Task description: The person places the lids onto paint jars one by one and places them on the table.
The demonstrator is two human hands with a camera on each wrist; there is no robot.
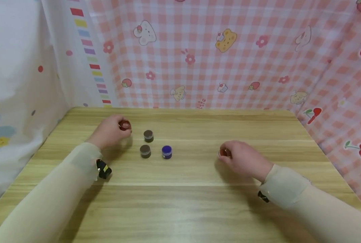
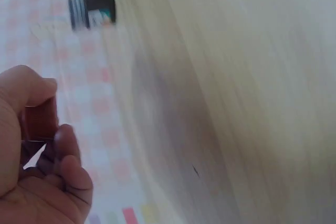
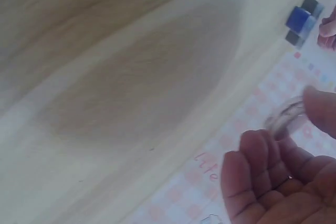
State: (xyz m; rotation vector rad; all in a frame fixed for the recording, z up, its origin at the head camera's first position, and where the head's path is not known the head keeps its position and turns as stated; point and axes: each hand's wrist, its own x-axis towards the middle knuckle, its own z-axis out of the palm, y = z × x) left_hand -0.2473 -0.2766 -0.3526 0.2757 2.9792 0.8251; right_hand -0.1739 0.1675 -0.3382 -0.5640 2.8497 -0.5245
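Observation:
My left hand [image 1: 110, 132] grips a small reddish-brown paint jar [image 1: 125, 125] above the far left of the table. In the left wrist view the jar's brown side [image 2: 41, 120] shows between thumb and fingers. Off to the right, my right hand [image 1: 245, 159] pinches a thin, see-through round piece [image 3: 287, 116] that looks like a jar lid, held above the table. Between the hands stand two dark brown jars [image 1: 148, 136] and a blue jar [image 1: 166, 152], all upright. The left hand is closest to the farther brown jar.
The wood-grain table [image 1: 180, 202] spreads beneath both arms. A pink checked cloth [image 1: 198, 67] hangs along its back edge, with a cherry-print cloth [image 1: 347, 111] on the right and a white cloth [image 1: 19, 84] on the left.

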